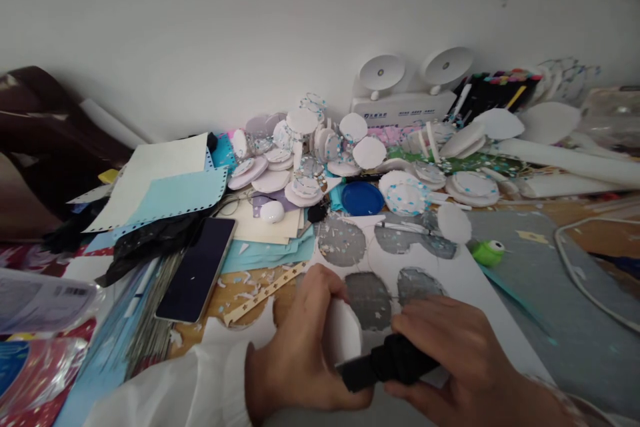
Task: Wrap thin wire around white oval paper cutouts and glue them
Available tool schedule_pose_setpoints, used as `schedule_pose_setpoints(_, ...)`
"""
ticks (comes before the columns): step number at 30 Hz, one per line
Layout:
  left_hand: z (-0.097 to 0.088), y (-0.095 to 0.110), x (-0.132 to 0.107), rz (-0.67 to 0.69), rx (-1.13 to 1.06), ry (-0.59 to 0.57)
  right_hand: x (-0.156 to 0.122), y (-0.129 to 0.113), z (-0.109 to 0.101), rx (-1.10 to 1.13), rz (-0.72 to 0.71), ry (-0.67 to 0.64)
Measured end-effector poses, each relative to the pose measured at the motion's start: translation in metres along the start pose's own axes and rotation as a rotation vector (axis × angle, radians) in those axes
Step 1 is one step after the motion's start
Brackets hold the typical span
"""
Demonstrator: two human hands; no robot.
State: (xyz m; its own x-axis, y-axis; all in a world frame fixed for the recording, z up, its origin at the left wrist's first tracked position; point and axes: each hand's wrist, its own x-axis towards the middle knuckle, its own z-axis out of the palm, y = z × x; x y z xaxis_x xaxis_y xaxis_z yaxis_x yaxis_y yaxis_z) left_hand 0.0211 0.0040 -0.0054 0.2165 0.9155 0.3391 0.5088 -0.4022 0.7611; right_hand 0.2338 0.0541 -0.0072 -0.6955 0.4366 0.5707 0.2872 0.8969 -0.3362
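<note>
My left hand (303, 347) curls around a thick white disc (344, 330), its fingers and thumb closed on the rim. In my right hand (453, 350) is a black hand tool with a flat, wide end (387, 361); its exact kind is unclear. The flat end points left and lies close to the disc's lower edge; whether they touch I cannot tell. Beneath both hands lies a white sheet (473, 287) with several round holes cut out, showing a grey surface through them.
Many white discs with blue-dotted trim (369, 152) crowd the back along the wall, around a blue lid (363, 198) and a two-headed white lamp (403, 107). On the left lie a phone (197, 270) and coloured paper (175, 197). A green bird-like toy (489, 252) sits right.
</note>
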Motion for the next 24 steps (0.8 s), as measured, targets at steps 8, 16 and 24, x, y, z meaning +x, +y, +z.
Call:
schedule_pose_setpoints(8, 0.0043, -0.0076, -0.0022, 0.037, -0.142, 0.034, 0.0002, 0.0005, 0.0012, 0.003, 0.002, 0.016)
schedule_pose_setpoints(16, 0.0090, -0.0043, -0.0043, -0.065, -0.275, -0.024, 0.0024, 0.0007, 0.0006, -0.028, -0.002, 0.014)
schedule_pose_setpoints(24, 0.0040, -0.0013, 0.0024, -0.049, -0.376, -0.044, 0.0014, 0.0015, -0.0008, -0.026, 0.004, 0.000)
